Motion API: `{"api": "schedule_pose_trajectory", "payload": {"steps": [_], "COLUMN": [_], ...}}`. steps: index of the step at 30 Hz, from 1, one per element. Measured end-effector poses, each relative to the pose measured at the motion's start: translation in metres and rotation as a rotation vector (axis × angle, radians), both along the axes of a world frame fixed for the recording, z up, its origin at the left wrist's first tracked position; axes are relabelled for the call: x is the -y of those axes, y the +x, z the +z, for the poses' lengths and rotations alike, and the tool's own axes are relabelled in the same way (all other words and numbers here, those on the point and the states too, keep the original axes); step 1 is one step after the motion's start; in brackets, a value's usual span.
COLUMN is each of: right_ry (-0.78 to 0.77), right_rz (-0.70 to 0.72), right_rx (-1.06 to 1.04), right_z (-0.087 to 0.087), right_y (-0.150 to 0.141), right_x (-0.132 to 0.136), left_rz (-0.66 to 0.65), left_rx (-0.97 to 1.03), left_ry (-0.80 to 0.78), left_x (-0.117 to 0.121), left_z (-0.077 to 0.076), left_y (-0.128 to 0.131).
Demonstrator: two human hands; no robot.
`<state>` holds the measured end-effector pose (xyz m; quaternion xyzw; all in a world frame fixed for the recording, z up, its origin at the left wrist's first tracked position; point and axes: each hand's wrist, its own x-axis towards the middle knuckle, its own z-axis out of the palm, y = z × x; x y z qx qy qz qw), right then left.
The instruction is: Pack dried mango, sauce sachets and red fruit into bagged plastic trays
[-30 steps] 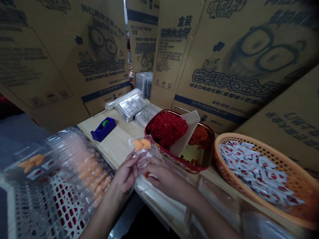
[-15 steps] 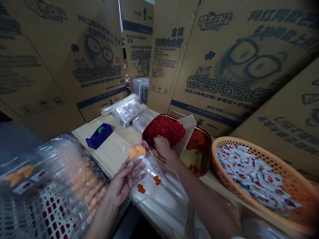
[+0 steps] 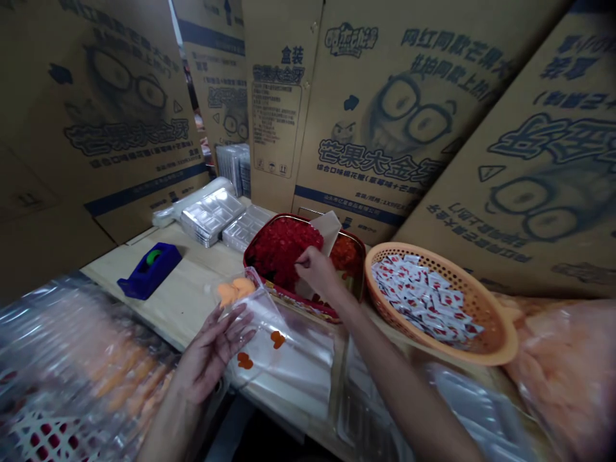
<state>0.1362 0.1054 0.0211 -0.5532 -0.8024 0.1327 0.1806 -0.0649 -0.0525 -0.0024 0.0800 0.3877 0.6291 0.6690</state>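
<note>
Well, left hand (image 3: 212, 350) spread against a clear plastic bag (image 3: 262, 346), lower centre, orange pieces (image 3: 231, 290) near its top. Right hand (image 3: 315, 269) pinched above the red-rimmed tray (image 3: 283, 216); anything between its fingertips is hidden. Risk: with one-handed support, tilting could spill the bag's loose red-orange pieces (image 3: 245, 360).

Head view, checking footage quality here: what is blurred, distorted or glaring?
Head view: the printed cartons bow and lean, a wide-lens distortion; the bagged stack at lower left is smeared with blur; the clear bag by the left hand shows pale glare; the corners fall darker, while the right hand is fairly sharp.
</note>
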Motion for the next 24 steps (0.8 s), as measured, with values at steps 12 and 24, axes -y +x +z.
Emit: {"api": "schedule_pose_trajectory", "payload": {"steps": [12, 24], "right_ry": [-0.341, -0.114], "right_rz": [-0.139, 0.132], "right_rx": [0.437, -0.036], "right_z": [-0.023, 0.038], "right_y": [0.066, 0.055], "right_x": [0.014, 0.090], "left_rz": [-0.041, -0.131], "left_rx": [-0.007, 0.030], "left_ry": [0.010, 0.055], "left_x": [0.001, -0.009], "left_z": [0.009, 0.007], "left_y": [0.021, 0.044]}}
